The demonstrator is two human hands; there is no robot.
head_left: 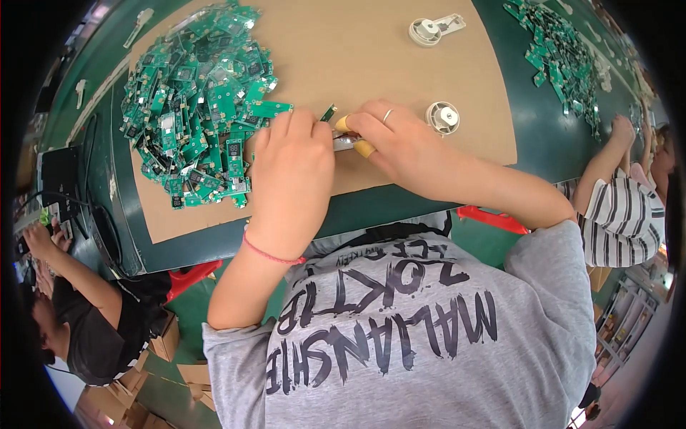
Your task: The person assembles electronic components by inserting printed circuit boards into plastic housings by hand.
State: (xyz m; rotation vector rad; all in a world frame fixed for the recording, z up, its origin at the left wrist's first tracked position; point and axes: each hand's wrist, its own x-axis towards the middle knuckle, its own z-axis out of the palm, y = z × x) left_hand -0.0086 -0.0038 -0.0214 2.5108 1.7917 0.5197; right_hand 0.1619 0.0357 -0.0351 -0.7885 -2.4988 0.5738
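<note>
My left hand point(294, 168), fingers bent and seen from the back, is closed on a whitish part point(344, 144) that is mostly hidden between my hands. The other end of it is pinched by my right hand point(404, 149), which wears yellow finger covers on thumb and forefinger. A small green circuit board point(329, 112) pokes up beside my left fingertips; whether it is held I cannot tell. Left of that hand lies a big heap of green circuit boards point(196, 107), some with small dark displays. Beyond my right wrist sits a round white motor housing point(443, 118).
Brown cardboard point(343, 43) covers the green table. At its far right lies another white housing with a handle point(426, 32). A second board heap point(561, 61) is on the table to the right. People sit at both sides. A black cable point(100, 222) runs at the left edge.
</note>
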